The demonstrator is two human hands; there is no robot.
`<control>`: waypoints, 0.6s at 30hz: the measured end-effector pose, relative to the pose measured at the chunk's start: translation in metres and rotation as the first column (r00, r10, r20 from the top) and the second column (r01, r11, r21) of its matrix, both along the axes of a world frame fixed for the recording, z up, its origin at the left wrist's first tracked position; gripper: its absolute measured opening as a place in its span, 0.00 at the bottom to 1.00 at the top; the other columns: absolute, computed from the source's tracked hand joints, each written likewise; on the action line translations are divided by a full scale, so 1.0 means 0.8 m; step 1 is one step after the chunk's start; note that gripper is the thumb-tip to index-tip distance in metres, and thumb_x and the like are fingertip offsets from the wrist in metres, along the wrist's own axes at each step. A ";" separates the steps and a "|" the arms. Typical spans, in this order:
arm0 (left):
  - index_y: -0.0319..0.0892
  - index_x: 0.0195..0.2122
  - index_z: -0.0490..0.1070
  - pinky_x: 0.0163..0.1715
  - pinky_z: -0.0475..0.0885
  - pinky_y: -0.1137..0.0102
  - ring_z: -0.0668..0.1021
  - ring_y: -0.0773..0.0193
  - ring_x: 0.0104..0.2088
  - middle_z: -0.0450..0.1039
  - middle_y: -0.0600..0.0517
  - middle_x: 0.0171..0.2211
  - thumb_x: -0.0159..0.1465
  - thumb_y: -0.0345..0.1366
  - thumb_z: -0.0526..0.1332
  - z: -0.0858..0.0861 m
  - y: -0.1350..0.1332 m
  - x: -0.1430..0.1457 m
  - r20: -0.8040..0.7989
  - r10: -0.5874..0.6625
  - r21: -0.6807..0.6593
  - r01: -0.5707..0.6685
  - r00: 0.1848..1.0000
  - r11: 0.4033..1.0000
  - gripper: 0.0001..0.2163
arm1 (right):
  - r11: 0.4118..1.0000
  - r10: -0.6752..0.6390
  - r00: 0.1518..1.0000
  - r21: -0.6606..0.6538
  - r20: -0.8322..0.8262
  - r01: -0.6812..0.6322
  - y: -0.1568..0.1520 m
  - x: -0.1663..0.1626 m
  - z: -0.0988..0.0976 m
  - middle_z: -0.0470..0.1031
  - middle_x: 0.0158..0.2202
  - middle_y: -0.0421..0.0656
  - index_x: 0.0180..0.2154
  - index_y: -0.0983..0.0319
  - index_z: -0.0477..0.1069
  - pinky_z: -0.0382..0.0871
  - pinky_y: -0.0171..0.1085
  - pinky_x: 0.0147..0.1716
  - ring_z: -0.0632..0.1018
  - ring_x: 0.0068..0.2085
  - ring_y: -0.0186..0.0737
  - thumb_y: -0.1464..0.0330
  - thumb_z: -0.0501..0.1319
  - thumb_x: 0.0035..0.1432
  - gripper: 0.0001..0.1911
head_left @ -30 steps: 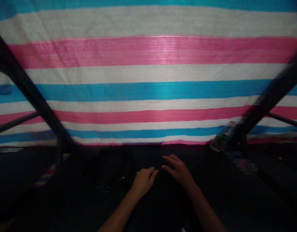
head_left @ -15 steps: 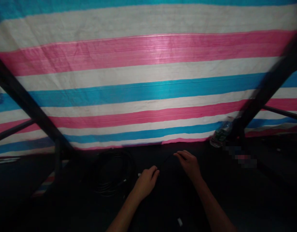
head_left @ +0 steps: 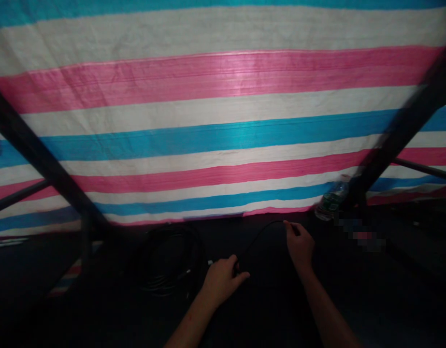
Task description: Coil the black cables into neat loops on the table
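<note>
A thin black cable (head_left: 258, 236) runs in a bowed line between my two hands, low over the dark surface. My right hand (head_left: 300, 244) is closed in a pinch on its far right end. At the lower left of that hand, my left hand (head_left: 223, 282) has its fingers curled where the cable enters, with the thumb held out to the right. What lies under the left palm is too dark to see. Beside the left hand rests a coil of black cable (head_left: 161, 290), with small light-coloured bits near it.
A striped pink, blue and white tarp (head_left: 223, 111) hangs across the back. Dark slanted posts stand at the left (head_left: 52, 171) and right (head_left: 393, 150). A clear plastic bottle (head_left: 329, 205) leans near the right post's foot. A blurred-out patch (head_left: 364, 235) lies beside it.
My right hand has moved right, and a longer stretch of cable now shows between the hands. My left hand's thumb has spread away from its fingers. A white bit in front is no longer visible.
</note>
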State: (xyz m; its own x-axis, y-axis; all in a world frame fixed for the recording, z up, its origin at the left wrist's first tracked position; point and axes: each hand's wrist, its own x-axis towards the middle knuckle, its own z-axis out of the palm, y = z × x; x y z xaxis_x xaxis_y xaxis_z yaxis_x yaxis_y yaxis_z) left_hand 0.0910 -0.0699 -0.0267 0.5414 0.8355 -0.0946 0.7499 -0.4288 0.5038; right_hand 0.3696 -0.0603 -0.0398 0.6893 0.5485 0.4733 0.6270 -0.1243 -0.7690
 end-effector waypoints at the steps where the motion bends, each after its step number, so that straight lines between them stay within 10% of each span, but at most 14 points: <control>1: 0.45 0.40 0.70 0.31 0.62 0.71 0.78 0.56 0.37 0.77 0.51 0.36 0.61 0.52 0.61 -0.001 0.000 0.000 -0.019 0.014 0.016 -0.014 1.000 1.000 0.16 | 1.000 0.012 1.000 -0.005 -0.010 -0.012 0.000 -0.002 0.001 0.78 0.27 0.51 0.31 0.64 0.76 0.64 0.39 0.31 0.77 0.30 0.48 0.39 0.52 0.56 0.35; 14: 0.46 0.40 0.73 0.34 0.65 0.71 0.77 0.59 0.39 0.77 0.53 0.39 0.61 0.44 0.63 0.000 0.005 0.001 0.051 0.056 -0.054 -0.053 0.997 0.997 0.10 | 0.981 0.195 0.905 -0.081 0.378 -0.178 0.008 -0.036 -0.010 0.73 0.48 0.53 0.53 0.62 0.71 0.66 0.52 0.47 0.75 0.48 0.53 0.55 0.57 0.61 0.25; 16: 0.48 0.44 0.74 0.36 0.66 0.71 0.77 0.60 0.40 0.77 0.53 0.40 0.61 0.43 0.62 0.001 0.005 0.000 0.064 0.044 -0.051 -0.041 0.997 0.998 0.11 | 0.923 0.385 0.859 -0.152 0.337 -0.354 0.002 -0.054 -0.007 0.74 0.49 0.51 0.53 0.60 0.72 0.65 0.51 0.49 0.75 0.50 0.52 0.58 0.59 0.60 0.22; 18: 0.49 0.45 0.74 0.38 0.66 0.70 0.77 0.59 0.41 0.77 0.52 0.40 0.62 0.42 0.61 0.003 0.004 0.000 0.053 0.034 -0.043 -0.031 0.998 0.999 0.11 | 0.732 0.677 0.711 -0.268 0.190 -0.626 -0.006 -0.077 -0.004 0.76 0.45 0.48 0.50 0.59 0.74 0.68 0.44 0.46 0.77 0.46 0.46 0.60 0.60 0.60 0.18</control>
State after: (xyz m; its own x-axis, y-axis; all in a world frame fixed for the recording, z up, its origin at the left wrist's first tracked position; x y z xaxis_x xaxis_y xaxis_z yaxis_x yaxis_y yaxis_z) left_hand 0.0913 -0.0665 -0.0241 0.5192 0.8486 -0.1018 0.7346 -0.3822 0.5606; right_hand 0.3080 -0.0650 -0.0429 -0.0053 0.9021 0.4315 0.7702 0.2789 -0.5736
